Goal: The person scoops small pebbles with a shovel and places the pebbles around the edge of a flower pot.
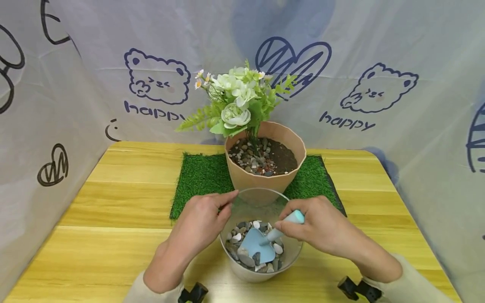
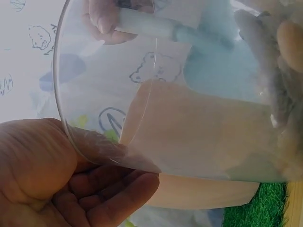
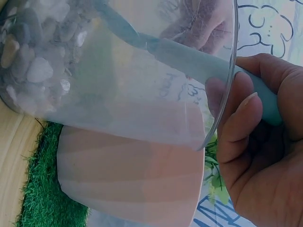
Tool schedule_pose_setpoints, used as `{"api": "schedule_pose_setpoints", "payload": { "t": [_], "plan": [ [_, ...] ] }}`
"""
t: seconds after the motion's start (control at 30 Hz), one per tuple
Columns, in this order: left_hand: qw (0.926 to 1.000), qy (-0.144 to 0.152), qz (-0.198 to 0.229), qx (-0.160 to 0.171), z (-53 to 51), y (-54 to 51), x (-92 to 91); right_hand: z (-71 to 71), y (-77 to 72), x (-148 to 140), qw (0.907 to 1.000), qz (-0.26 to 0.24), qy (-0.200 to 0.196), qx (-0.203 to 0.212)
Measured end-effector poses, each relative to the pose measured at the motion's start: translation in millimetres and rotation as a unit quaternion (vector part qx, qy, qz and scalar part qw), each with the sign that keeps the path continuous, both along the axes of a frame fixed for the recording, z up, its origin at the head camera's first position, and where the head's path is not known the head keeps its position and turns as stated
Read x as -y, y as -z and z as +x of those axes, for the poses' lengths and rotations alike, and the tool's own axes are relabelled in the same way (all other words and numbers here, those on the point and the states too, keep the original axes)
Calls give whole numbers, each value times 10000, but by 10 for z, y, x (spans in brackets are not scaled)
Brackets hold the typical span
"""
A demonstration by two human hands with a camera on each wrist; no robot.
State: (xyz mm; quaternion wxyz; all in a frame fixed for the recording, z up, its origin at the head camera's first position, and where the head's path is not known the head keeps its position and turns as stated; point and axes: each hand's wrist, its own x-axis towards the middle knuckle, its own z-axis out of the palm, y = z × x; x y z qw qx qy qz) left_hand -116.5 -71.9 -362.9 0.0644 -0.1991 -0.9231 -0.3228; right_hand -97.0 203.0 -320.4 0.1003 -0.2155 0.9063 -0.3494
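A clear bucket (image 1: 250,274) with pebbles (image 1: 246,260) in its bottom stands near the table's front. My right hand (image 1: 322,225) grips the handle of a light blue trowel (image 1: 258,245), whose blade lies on the pebbles. In the right wrist view the fingers of my right hand (image 3: 260,137) curl round the handle (image 3: 199,61) at the bucket's rim. My left hand (image 1: 201,223) holds the bucket's left rim; in the left wrist view my left hand (image 2: 85,175) has the rim (image 2: 59,90) between thumb and curled fingers.
Behind the bucket, a peach flowerpot (image 1: 261,182) with soil, pebbles and white-green flowers (image 1: 236,99) stands on a green turf mat (image 1: 202,179). The wooden table (image 1: 125,202) is bordered by a printed cloth (image 1: 212,42) at the back and sides.
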Motion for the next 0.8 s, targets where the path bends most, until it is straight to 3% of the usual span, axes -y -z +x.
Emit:
{"api": "schedule_pose_setpoints", "payload": {
  "t": [0.3, 0.5, 0.8],
  "plan": [
    [9998, -27, 123, 136, 1, -2, -7, -1, -4, -14, 9989, -59, 300, 364],
    [9997, -83, -41, 225, -33, -43, -23, 6, 14, -24, 9955, -261, 499, 768],
    [9994, -204, -136, 244, -27, -53, -47, 12, 20, -45, 9892, -676, 851, 979]
  ]
}}
